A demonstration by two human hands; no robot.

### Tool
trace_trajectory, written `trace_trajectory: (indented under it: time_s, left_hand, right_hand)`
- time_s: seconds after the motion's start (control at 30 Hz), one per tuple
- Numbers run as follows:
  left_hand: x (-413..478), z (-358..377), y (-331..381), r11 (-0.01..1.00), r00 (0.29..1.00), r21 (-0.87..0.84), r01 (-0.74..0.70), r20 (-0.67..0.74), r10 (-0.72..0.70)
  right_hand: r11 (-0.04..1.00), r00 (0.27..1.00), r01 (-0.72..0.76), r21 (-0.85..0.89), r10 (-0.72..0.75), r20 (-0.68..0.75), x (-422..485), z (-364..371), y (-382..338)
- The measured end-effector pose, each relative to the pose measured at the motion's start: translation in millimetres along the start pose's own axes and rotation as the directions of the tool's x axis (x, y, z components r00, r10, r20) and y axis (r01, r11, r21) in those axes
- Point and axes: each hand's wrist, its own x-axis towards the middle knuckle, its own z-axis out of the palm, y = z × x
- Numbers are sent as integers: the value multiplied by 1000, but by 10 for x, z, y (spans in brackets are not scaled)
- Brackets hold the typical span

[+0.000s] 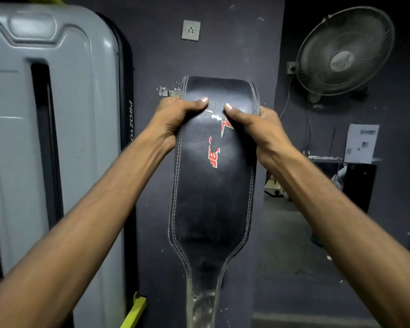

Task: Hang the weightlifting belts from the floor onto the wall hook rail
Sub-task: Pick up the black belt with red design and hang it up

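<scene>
From my head view, I am gripping the belt (213, 166) with my left hand (175, 114) and right hand (253, 124), draping its fold over the hook rail (167, 93) at twelve o'clock so it hangs.

We hold the belt (213, 176) up against the wall (234, 55), left hand (175, 114) on its left edge, right hand (249, 121) on its right; the hook rail (167, 93) shows just left of the belt's top, the socket (191, 30) above, the machine housing (52, 129) far left, the fan (344, 52) right
</scene>
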Motion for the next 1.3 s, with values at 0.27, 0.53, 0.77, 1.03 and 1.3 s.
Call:
trace_trajectory:
  time_s: [0.27,0.53,0.77,1.03,1.3]
  left_hand:
    - [-21,126,127,989,989,3,-149,-8,149]
    - [-45,45,145,947,955,123,-297,43,294]
    - [-129,-102,1,909,936,226,-351,102,336]
    - [32,-202,459,991,994,83,-101,41,98]
    - [-119,-211,173,971,971,67,-229,86,223]
  right_hand:
    - [970,954,-52,-235,118,275,-1052,-471,1219]
    - [981,926,-32,-190,101,363,-443,-590,819]
    - [976,989,8,219,-41,145,331,-153,-165]
    - [977,966,210,48,-215,147,6,76,191]
    - [998,968,-68,-20,70,243,203,8,-293]
